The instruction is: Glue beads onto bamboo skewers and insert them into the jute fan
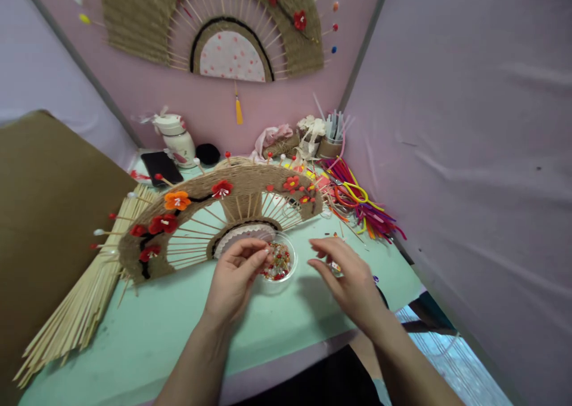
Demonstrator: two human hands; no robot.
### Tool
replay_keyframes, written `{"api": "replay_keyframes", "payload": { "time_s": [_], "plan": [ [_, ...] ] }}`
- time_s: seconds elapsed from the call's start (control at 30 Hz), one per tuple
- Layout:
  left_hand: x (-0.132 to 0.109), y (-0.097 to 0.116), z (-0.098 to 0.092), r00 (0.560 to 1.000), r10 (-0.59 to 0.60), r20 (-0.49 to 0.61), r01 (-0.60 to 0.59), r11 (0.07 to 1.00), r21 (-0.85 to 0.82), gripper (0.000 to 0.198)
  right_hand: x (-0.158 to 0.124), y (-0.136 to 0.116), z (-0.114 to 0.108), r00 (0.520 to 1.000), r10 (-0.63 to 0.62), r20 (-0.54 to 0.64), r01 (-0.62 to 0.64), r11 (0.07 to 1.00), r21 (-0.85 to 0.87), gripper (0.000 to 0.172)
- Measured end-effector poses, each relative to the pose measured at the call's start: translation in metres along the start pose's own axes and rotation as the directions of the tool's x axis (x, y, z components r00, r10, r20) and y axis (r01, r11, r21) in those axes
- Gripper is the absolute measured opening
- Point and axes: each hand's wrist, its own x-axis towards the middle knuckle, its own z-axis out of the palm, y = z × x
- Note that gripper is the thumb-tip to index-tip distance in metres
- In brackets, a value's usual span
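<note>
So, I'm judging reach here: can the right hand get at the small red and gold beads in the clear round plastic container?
Probably yes: the right hand is close to the container, with nothing visible between them. The left hand overlaps the left edge, leaving many beads showing.

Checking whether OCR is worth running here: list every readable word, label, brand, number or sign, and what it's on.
No readable text.
White bottle: small marks on its side, too small and blurred to tell if they're letters.
Clear bead tub: no lettering seen.
</note>
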Motion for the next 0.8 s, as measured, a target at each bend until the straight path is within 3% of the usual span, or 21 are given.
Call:
{"api": "replay_keyframes", "payload": {
  "time_s": [0.07, 0.17, 0.3, 0.47, 0.57, 0.63, 0.7, 0.8],
  "plan": [
    [0.001, 0.002, -0.001, 0.999, -0.017, -0.034, 0.016, 1.0, -0.026, 0.033, -0.019, 0.025, -0.023, 0.977, 0.194, 0.084, -0.175, 0.966, -0.192, 0.023],
    [0.002, 0.002, -0.001, 0.997, -0.064, -0.05, 0.063, 0.998, -0.03, 0.034, -0.046, 0.06, -0.044, 0.894, 0.421, 0.154, -0.331, 0.852, -0.406, 0.031],
    [0.003, 0.002, 0.003, 0.998, -0.048, -0.029, 0.048, 0.998, -0.03, 0.033, -0.057, 0.079, -0.04, 0.82, 0.529, 0.218, -0.414, 0.812, -0.413, 0.055],
    [0.004, 0.004, 0.014, 1.0, 0.005, -0.024, -0.007, 0.997, -0.08, 0.03, -0.049, 0.081, -0.029, 0.784, 0.577, 0.227, -0.472, 0.793, -0.386, 0.043],
    [0.007, 0.004, 0.025, 0.999, -0.022, -0.044, 0.017, 0.994, -0.109, 0.031, -0.049, 0.079, -0.038, 0.811, 0.549, 0.2, -0.493, 0.827, -0.272, 0.041],
    [0.011, 0.003, 0.034, 0.996, -0.079, -0.04, 0.073, 0.988, -0.138, 0.033, -0.051, 0.074, -0.048, 0.823, 0.548, 0.149, -0.54, 0.836, -0.092, 0.043],
    [0.016, 0.001, 0.041, 0.99, -0.14, -0.02, 0.134, 0.975, -0.176, 0.036, -0.052, 0.067, -0.056, 0.799, 0.585, 0.136, -0.6, 0.791, 0.118, 0.038],
    [0.022, -0.001, 0.046, 0.982, -0.191, -0.009, 0.184, 0.955, -0.231, 0.039, -0.054, 0.053, -0.058, 0.746, 0.629, 0.22, -0.66, 0.652, 0.373, 0.037]
  ]
}}
